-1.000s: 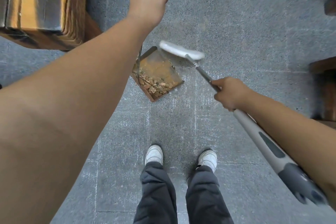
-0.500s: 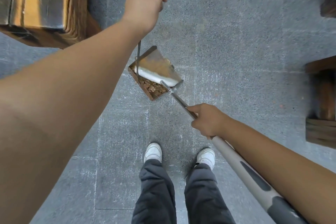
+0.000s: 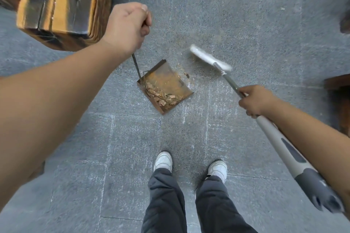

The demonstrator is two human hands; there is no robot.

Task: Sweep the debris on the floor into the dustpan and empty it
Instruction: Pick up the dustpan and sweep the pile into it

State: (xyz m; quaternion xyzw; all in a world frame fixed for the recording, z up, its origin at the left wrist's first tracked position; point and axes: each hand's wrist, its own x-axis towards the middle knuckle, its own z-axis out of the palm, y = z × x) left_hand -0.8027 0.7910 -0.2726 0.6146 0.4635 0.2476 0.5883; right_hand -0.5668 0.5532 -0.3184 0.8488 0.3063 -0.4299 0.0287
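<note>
A rusty metal dustpan point(image 3: 166, 79) sits on the grey stone floor, its mouth facing right. Dry leaves and straw point(image 3: 162, 96) are heaped at its near end. My left hand point(image 3: 126, 26) grips the top of the dustpan's thin upright handle point(image 3: 136, 67). My right hand point(image 3: 254, 101) grips the metal shaft of a broom. Its white head point(image 3: 209, 58) is up and to the right of the dustpan, blurred. A few crumbs of debris point(image 3: 187, 76) lie on the floor at the pan's lip.
A wooden bench or box point(image 3: 60, 4) stands at the upper left, close to my left hand. Dark wooden furniture point(image 3: 339, 100) is at the right edge. My feet in white shoes point(image 3: 163, 161) stand below the dustpan on the paved floor.
The broom head has moved out of the dustpan and swung up and right onto the floor. My right hand moved right with it. The dustpan stays put.
</note>
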